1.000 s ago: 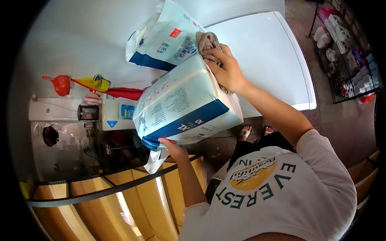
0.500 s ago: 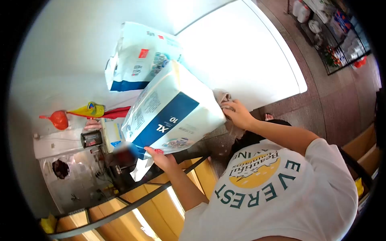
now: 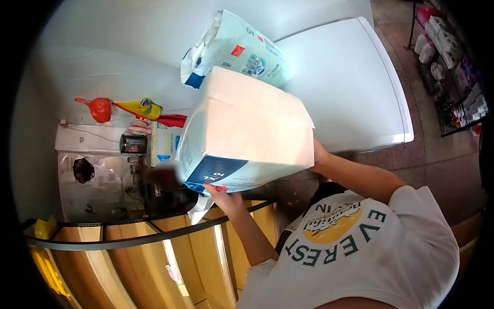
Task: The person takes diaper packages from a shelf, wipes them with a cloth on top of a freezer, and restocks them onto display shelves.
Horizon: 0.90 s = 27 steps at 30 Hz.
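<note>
A large diaper pack, pale with a blue band marked XL 10, is tilted with its plain end toward me. My left hand grips its lower left corner, thumb on the blue edge, near a loose white flap. At the pack's right side is my right hand, its fingers hidden behind the pack. A second similar diaper pack stands behind, beside a white flat-topped appliance.
Below left runs a black-framed rack with wooden panels. A red bag and a yellow bag hang by the wall. A shelf with bottles stands at the far right on the tiled floor.
The pack has turned so its plain end faces me more. My right hand has slipped behind its side, and the brownish cloth that was in it is now out of sight.
</note>
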Available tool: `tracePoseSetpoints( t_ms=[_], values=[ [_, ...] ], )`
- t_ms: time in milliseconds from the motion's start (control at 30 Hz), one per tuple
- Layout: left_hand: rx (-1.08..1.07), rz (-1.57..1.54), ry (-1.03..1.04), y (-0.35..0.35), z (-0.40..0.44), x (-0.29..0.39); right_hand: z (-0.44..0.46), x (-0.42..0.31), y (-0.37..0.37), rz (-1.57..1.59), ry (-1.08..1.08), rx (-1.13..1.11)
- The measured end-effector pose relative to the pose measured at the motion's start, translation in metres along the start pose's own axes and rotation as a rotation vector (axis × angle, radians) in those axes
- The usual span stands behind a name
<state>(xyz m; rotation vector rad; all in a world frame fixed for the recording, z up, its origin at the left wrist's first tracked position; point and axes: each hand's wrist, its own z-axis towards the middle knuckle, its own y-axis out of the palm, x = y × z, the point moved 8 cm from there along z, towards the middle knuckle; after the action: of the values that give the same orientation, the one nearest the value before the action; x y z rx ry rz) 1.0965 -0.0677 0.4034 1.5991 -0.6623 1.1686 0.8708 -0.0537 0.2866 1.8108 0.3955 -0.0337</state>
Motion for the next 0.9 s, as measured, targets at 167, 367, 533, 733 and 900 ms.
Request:
tracePoseSetpoints(
  t_ms=[167, 367, 533, 733, 900],
  values=[
    [0.071, 0.019, 0.014, -0.021, 0.003, 0.007, -0.008, -0.024, 0.008, -0.17, 0.065, 0.041],
    [0.093, 0.089, 0.218, -0.019, -0.002, 0.055, -0.042, -0.103, 0.052, -0.125, -0.23, 0.009],
    [0.105, 0.111, 0.293, -0.006, -0.006, 0.074, -0.077, -0.092, 0.129, -1.267, -1.163, -0.19],
    [0.198, 0.157, 0.292, -0.03, 0.014, 0.103, -0.03, -0.049, 0.052, -1.957, -0.884, -0.391],
    [0.455, 0.422, 0.295, -0.051, 0.017, 0.151, 0.021, -0.137, 0.036, -2.54, -0.34, -0.023]
  ],
)
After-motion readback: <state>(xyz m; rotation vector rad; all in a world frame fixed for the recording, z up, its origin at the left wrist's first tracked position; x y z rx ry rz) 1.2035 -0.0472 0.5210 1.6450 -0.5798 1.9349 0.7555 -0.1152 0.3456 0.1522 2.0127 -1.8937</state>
